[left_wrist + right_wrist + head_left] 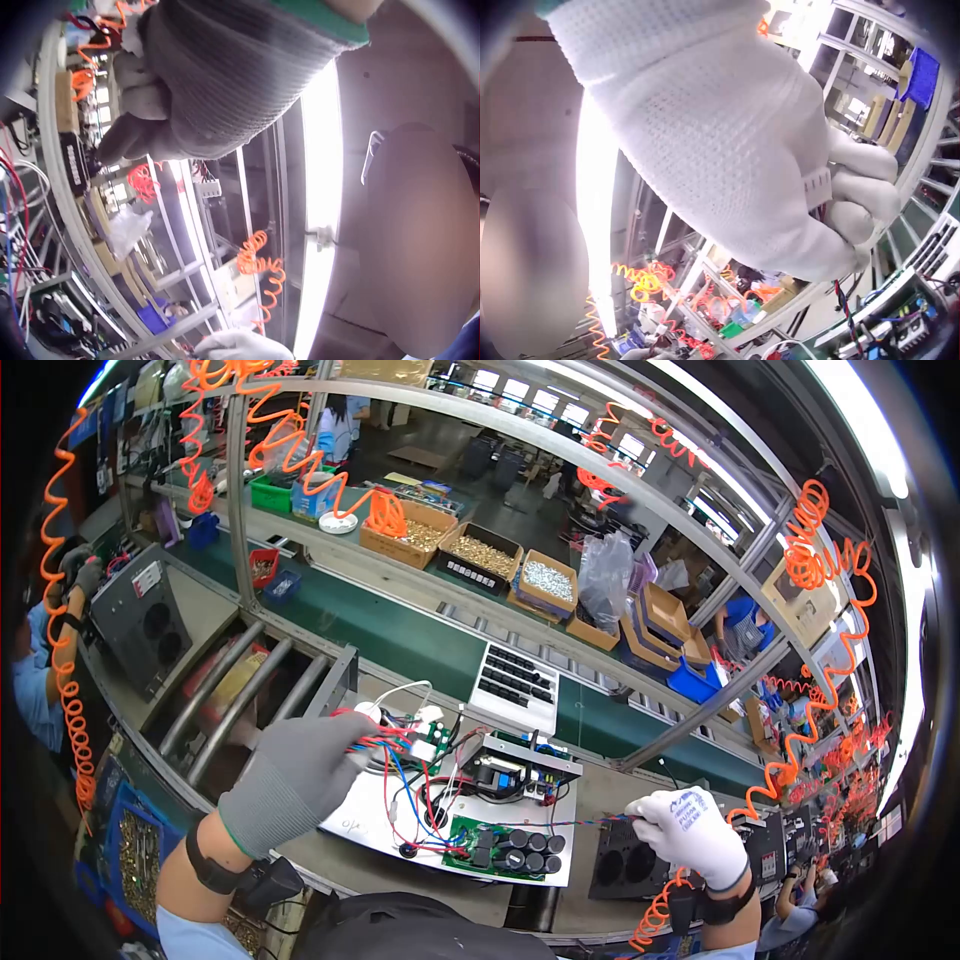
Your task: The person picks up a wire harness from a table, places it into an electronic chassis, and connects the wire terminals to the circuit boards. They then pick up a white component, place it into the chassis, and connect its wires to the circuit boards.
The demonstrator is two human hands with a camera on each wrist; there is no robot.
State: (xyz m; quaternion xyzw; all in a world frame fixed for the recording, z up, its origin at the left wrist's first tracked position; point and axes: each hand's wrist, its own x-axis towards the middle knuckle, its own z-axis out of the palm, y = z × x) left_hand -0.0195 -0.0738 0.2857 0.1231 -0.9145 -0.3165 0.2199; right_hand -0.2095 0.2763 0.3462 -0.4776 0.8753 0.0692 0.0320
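Note:
A white panel [370, 825] carries a green board with black capacitors [515, 852], a power module [505, 772] and another green board [432, 738]. My left hand [295, 775], in a grey glove, grips a bundle of red, blue and white wires [392, 740] above the panel's left part. Off the panel's right side, my right hand [695, 835], in a white glove, holds the end of a twisted cable [570, 822] stretched from the board. The right wrist view shows a white connector [818, 187] within the curled fingers of that hand [705, 142].
Behind the panel, a white tray with black parts [515, 690] lies on the green conveyor [400, 645]. Boxes of small metal parts [480, 555] line the shelf beyond. Metal rollers [240, 705] are at left, a black unit with round vents [625, 865] at right. Orange coiled hoses [810, 740] hang around.

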